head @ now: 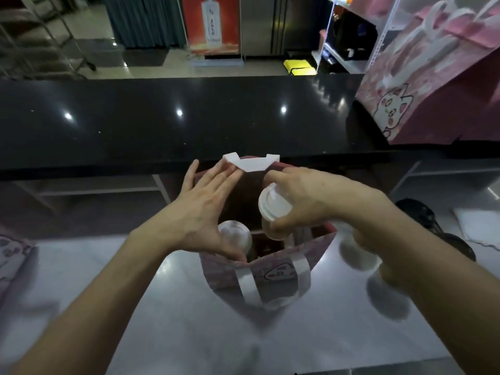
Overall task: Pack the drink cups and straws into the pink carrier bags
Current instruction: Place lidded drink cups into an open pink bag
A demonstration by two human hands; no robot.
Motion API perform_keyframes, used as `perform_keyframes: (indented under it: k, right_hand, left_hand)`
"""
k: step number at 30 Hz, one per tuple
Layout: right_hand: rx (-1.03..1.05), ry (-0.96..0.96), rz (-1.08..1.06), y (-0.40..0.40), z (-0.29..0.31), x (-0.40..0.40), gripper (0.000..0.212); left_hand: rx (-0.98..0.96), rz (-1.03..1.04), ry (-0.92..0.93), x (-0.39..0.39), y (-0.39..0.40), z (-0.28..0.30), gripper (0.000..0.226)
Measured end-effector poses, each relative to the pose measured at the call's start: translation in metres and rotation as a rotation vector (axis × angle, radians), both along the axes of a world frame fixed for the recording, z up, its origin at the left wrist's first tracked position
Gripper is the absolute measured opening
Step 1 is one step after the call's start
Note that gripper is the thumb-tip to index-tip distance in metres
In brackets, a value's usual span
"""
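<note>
— Pink paper all round my hands, is that what you make out?

— Yes. The pink carrier bag [270,272] stands open on the pale tabletop [189,307], right under both my hands, its white handle looped down the near side.

— What is your right hand doing?

— My right hand [305,201] is curled round a clear drink cup [274,209] with a white lid. I hold it tilted over the bag's mouth, lid turned towards my left hand.

— And the left?

— My left hand [200,209] is spread, fingers straight. The fingertips touch the white cardboard insert [251,163] that sticks up at the bag's far edge, beyond both hands. My thumb lies against a second cup [234,236] already standing inside the bag, below my left palm.

— Any more cups?

— Blurred ones [359,253] stand on the tabletop just to the right of my right wrist; how many, I cannot tell.

— Other bags?

— A second pink bag [433,85] with a cat drawing and white handles stands on the black counter [162,117], well beyond my right hand and to its right. A corner of another pink bag [12,255] shows far to the left of my left arm.

— Straws?

— I cannot pick any out.
</note>
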State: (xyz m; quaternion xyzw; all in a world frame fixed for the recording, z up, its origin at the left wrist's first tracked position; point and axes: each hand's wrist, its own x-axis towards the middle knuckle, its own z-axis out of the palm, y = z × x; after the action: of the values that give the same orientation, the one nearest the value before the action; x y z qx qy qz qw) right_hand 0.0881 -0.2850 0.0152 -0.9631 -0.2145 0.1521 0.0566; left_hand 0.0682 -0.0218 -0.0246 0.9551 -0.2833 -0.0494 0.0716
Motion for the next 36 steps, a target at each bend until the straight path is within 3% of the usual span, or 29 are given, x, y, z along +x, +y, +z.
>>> perform_keyframes:
  k: [7, 18, 27, 36]
  right_hand:
    - [-0.207, 0.089, 0.089, 0.017, -0.046, 0.023, 0.104]
    - [-0.430, 0.099, 0.176, 0.040, -0.056, 0.010, 0.109]
    - [-0.348, 0.203, 0.095, 0.030, -0.050, 0.008, 0.096]
    - [-0.334, 0.154, 0.140, 0.035, -0.071, 0.007, 0.100]
  left_hand:
    - [-0.029, -0.038, 0.008, -0.014, -0.004, -0.021, 0.166]
    - [-0.048, -0.034, 0.087, -0.015, -0.007, -0.008, 0.168]
    - [-0.042, -0.016, 0.093, -0.017, -0.005, -0.008, 0.166]
    - [-0.075, -0.023, 0.075, -0.018, -0.007, -0.010, 0.167]
